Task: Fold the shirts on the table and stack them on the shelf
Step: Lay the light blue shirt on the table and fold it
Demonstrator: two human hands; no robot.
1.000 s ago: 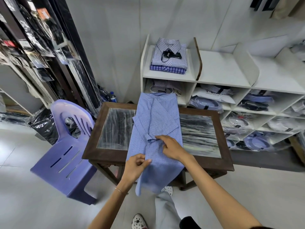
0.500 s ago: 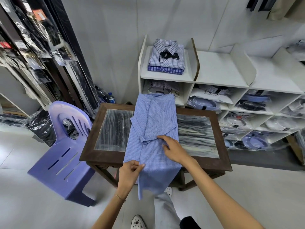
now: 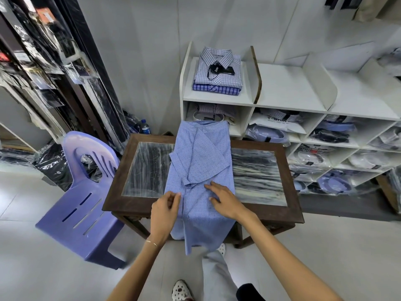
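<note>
Your left hand pinches the shirt's left edge at 9 o'clock, fingers curled on soft, fine-checked blue cloth. Your right hand lies flat on it, fingers straight. The shirt lies lengthwise on the table, a dark wood frame around a streaked stone top, its hem hanging over the near edge.

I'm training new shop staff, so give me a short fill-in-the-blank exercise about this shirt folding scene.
1. The light blue shirt lies on the table with its hem hanging over the ____ edge.
2. The right hand rests ____ on the shirt.
3. The purple chair stands to the ____ of the table.
4. The top shelf carries a stack of ____ folded shirts.

Missing words: near; flat; left; two
</note>
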